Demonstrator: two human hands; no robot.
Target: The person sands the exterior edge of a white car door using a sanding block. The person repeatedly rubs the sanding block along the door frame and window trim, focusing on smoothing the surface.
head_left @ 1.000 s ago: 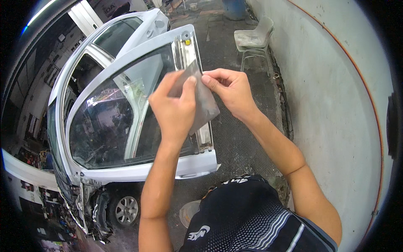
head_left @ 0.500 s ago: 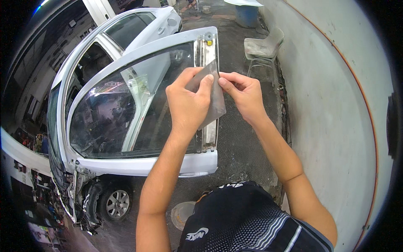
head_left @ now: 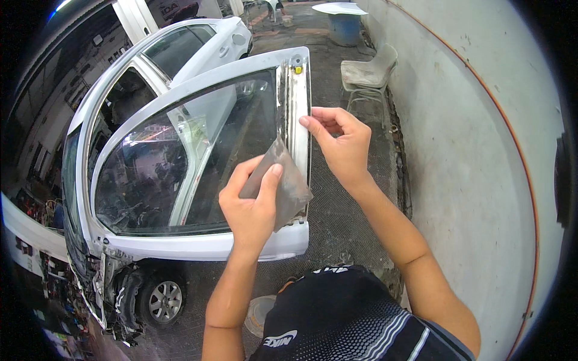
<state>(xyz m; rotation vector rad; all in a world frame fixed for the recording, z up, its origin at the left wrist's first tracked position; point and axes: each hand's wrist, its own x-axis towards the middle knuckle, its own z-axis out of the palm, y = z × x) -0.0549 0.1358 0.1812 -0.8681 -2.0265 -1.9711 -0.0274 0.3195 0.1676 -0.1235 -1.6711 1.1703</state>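
My left hand (head_left: 248, 207) is closed on a sheet of dark grey sandpaper (head_left: 290, 188), pinched between the thumb and the fingers in front of the car door's window. At the upright edge of the white car door (head_left: 180, 242), my right hand (head_left: 344, 144) has its thumb and fingers closed, touching the edge strip (head_left: 297, 99). Whether anything lies between those fingertips cannot be made out. The door stands swung out from the car, and its window glass (head_left: 241, 138) is dark and reflective. The sandpaper covers the lower part of the edge strip.
The white car body (head_left: 174, 51) is behind the door, with an exposed front wheel (head_left: 165, 301) and stripped front end at lower left. A plastic chair (head_left: 370, 69) and a blue drum (head_left: 344, 30) stand beyond. A pale wall (head_left: 457, 150) with an orange hose (head_left: 512, 126) runs along the right.
My left hand has moved down and left with the sandpaper, away from my right hand. The door's upper edge strip now shows. My right hand stays near the edge, slightly lower.
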